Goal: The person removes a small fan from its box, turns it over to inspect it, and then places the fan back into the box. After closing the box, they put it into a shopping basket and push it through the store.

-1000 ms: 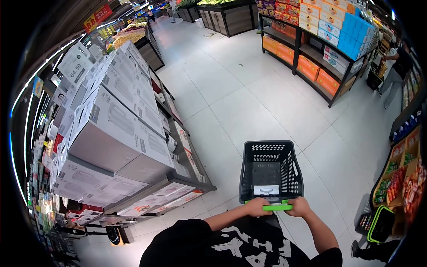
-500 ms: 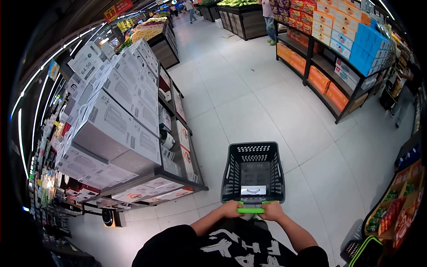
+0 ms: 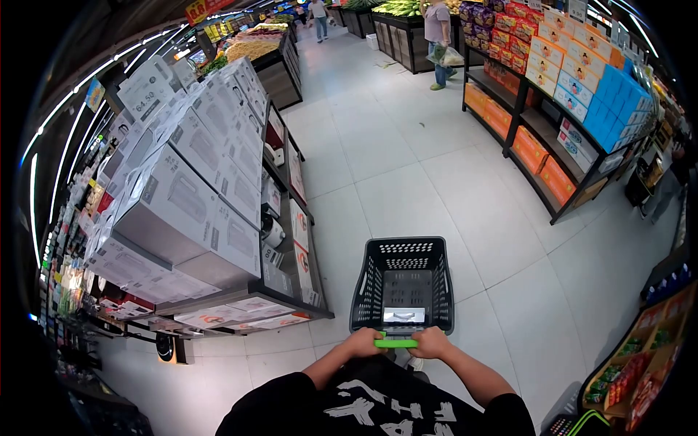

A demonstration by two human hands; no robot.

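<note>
The left hand (image 3: 363, 341) and the right hand (image 3: 432, 342) are both curled around the green handle (image 3: 396, 344), one set of fingers grasping each end, with the middle of the bar bare between them. Just beyond the fingers, joined to the handle, is the black basket (image 3: 403, 285), its mouth facing up and its walls pierced with holes. Inside it, at the end nearest the fingers, lies a pale pack (image 3: 403, 315); what it contains, I cannot tell. Behind the fingers, towards the wearer, is a black shirt (image 3: 385, 407) with white lettering. Pale tiled floor (image 3: 392, 174) spreads ahead of the fingers, past the basket. To the left of the fingers, well apart, white boxes (image 3: 185, 196) are stacked on a stand, a price sign (image 3: 143, 87) rising above them. Far ahead and to the right of the fingers, a rack (image 3: 523, 109) bears orange cartons (image 3: 529, 150) low down and blue packs (image 3: 618, 102) on top. Left of that rack, farthest from the fingers, a person (image 3: 437, 25) stands with a bag (image 3: 452, 57). Low to the right of the fingers are snacks (image 3: 618, 381).
</note>
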